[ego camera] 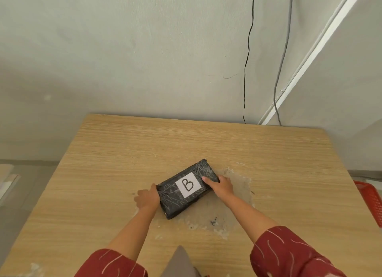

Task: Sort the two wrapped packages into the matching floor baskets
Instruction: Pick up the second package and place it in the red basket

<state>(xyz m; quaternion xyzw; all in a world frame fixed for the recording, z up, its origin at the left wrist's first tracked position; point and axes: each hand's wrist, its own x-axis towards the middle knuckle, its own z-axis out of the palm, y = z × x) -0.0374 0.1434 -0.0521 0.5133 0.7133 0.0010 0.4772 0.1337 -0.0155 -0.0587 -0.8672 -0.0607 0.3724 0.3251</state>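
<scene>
A black wrapped package (175, 200) with a white label marked B lies at an angle on the wooden table (124, 148). My left hand (147, 198) grips its near left end. My right hand (222, 187) grips its right edge, with the thumb on top. A red floor basket (370, 200) shows partly past the table's right edge. Only this one package is in view.
A worn, scuffed patch (227, 212) marks the table under and around the package. The wall (144, 59) stands right behind the table, with cables (246, 70) and a white conduit (310, 55) running down at the right. Floor shows at the left.
</scene>
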